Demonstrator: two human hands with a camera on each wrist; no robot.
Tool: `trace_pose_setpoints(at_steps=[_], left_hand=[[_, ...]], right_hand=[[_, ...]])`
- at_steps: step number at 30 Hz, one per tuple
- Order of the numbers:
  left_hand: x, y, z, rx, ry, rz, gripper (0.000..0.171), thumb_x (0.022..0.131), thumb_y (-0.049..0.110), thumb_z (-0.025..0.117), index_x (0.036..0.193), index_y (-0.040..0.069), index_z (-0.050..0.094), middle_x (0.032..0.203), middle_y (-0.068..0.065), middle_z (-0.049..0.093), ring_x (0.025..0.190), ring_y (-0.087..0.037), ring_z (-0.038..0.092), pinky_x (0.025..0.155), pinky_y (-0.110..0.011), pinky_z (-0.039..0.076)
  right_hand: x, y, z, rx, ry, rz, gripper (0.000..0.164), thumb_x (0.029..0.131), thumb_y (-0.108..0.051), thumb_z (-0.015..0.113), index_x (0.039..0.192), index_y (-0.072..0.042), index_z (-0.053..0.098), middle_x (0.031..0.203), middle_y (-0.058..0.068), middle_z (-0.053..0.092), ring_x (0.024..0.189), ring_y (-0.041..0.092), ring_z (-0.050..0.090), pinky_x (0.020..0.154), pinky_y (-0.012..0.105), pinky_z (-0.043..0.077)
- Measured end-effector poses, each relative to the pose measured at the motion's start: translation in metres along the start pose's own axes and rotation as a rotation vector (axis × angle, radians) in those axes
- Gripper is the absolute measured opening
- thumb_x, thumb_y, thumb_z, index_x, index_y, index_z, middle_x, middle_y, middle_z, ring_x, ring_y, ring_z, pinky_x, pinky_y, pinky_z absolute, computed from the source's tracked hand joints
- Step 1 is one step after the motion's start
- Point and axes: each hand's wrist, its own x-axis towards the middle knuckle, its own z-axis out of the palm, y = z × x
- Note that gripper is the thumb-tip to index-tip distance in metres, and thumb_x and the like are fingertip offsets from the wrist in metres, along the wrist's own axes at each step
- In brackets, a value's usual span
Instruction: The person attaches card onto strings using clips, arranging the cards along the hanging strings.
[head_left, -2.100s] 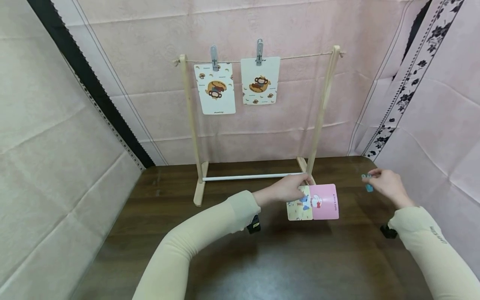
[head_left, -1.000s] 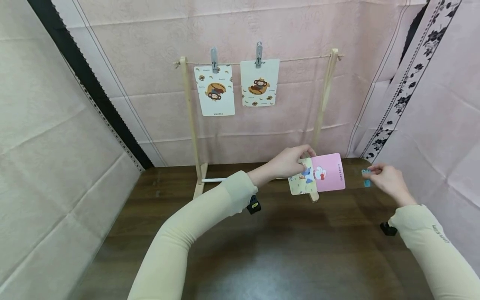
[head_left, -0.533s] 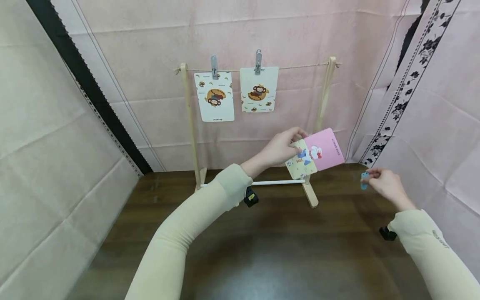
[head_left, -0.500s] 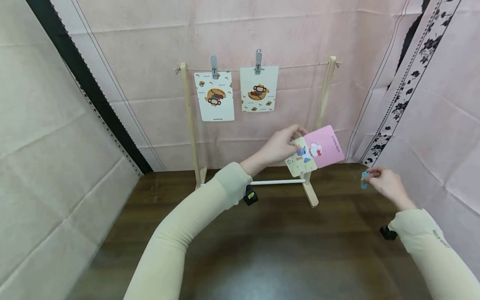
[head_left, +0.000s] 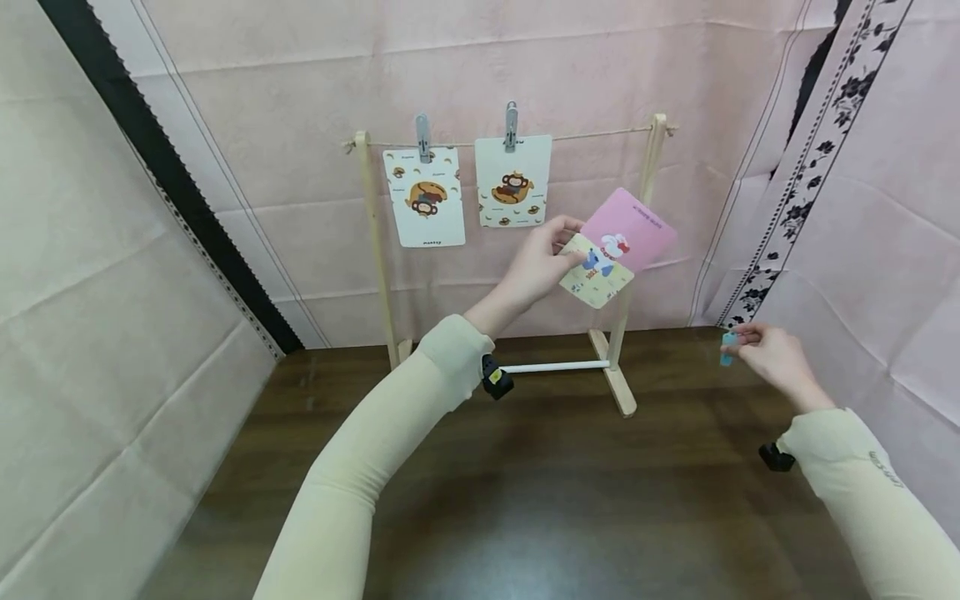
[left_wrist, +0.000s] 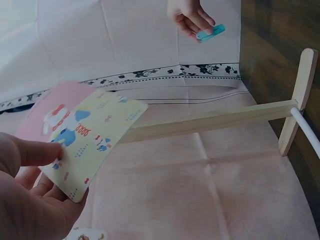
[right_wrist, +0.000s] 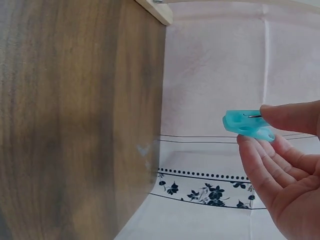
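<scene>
My left hand [head_left: 537, 260] pinches a pink and yellow card [head_left: 632, 231] printed with small cartoon figures. It is raised in front of the rack's right post and tilted, pink half up. In the left wrist view the thumb lies across the yellow half of the card [left_wrist: 97, 135], fingers behind. Off to the right, my right hand [head_left: 776, 360] pinches a teal clothespin [right_wrist: 247, 124] between thumb and fingers. On the rack's string hang two white monkey cards, the left card [head_left: 426, 218] under a grey clothespin [head_left: 423, 138] and the right card [head_left: 513, 202] under another clothespin [head_left: 511, 127].
The wooden rack [head_left: 620, 387] stands at the back of the brown table [head_left: 570, 492], its white crossbar [head_left: 555, 367] low between the feet. The string [head_left: 600, 134] runs between the post tops. Pale cloth walls [head_left: 315, 83] enclose the back and both sides.
My left hand has lifted the card from low near the table up in front of the right post, turning it to a slant. The right hand keeps the clothespin and has barely moved.
</scene>
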Motion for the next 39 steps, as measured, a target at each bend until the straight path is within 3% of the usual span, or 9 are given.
trace_pose_setpoints(at_steps=[6,14,18,27,35,39], left_hand=[[0.001,-0.007,-0.002,-0.128,0.133,-0.029,0.027,0.096,-0.003,0.063,0.122,0.000,0.057,0.110,-0.016,0.067,0.092,-0.022,0.064,0.079,-0.027,0.054],[0.010,-0.018,0.005,-0.253,0.260,-0.038,0.030,0.095,-0.002,0.065,0.124,-0.003,0.056,0.113,-0.018,0.066,0.102,-0.025,0.065,0.087,-0.027,0.053],[0.012,-0.022,0.011,-0.272,0.267,-0.057,0.029,0.094,-0.004,0.066,0.121,-0.002,0.057,0.111,-0.017,0.068,0.100,-0.025,0.067,0.084,-0.027,0.055],[0.020,-0.028,0.009,-0.301,0.260,-0.036,0.028,0.095,-0.002,0.064,0.123,-0.003,0.056,0.112,-0.018,0.068,0.101,-0.026,0.068,0.084,-0.029,0.055],[0.032,-0.032,0.013,-0.319,0.247,-0.034,0.029,0.096,-0.002,0.064,0.124,-0.003,0.056,0.115,-0.018,0.068,0.105,-0.025,0.067,0.086,-0.026,0.055],[0.036,-0.031,0.016,-0.330,0.254,-0.038,0.029,0.096,-0.002,0.064,0.124,-0.003,0.056,0.114,-0.017,0.068,0.103,-0.024,0.068,0.084,-0.025,0.055]], right_hand=[[0.001,0.001,0.000,0.007,0.000,-0.017,0.049,0.096,-0.024,0.069,0.127,0.012,0.055,0.112,0.030,0.067,0.099,0.045,0.066,0.067,0.026,0.049],[-0.004,0.005,0.005,0.020,-0.010,-0.011,0.045,0.095,-0.019,0.069,0.125,0.012,0.055,0.112,0.031,0.066,0.098,0.046,0.066,0.067,0.026,0.048],[-0.005,0.004,0.004,0.009,-0.007,-0.011,0.047,0.096,-0.021,0.068,0.126,0.012,0.055,0.111,0.031,0.066,0.098,0.046,0.065,0.068,0.030,0.050],[0.005,-0.011,0.004,0.045,-0.013,0.015,0.051,0.100,-0.029,0.061,0.131,0.011,0.051,0.118,0.032,0.063,0.107,0.048,0.061,0.087,0.055,0.048],[0.018,-0.026,-0.022,0.051,0.029,-0.005,0.053,0.102,-0.030,0.056,0.134,0.012,0.047,0.122,0.035,0.058,0.108,0.049,0.059,0.089,0.059,0.046],[0.023,-0.033,-0.034,0.040,0.051,-0.028,0.053,0.102,-0.031,0.057,0.133,0.010,0.049,0.121,0.034,0.058,0.108,0.047,0.058,0.085,0.051,0.047]])
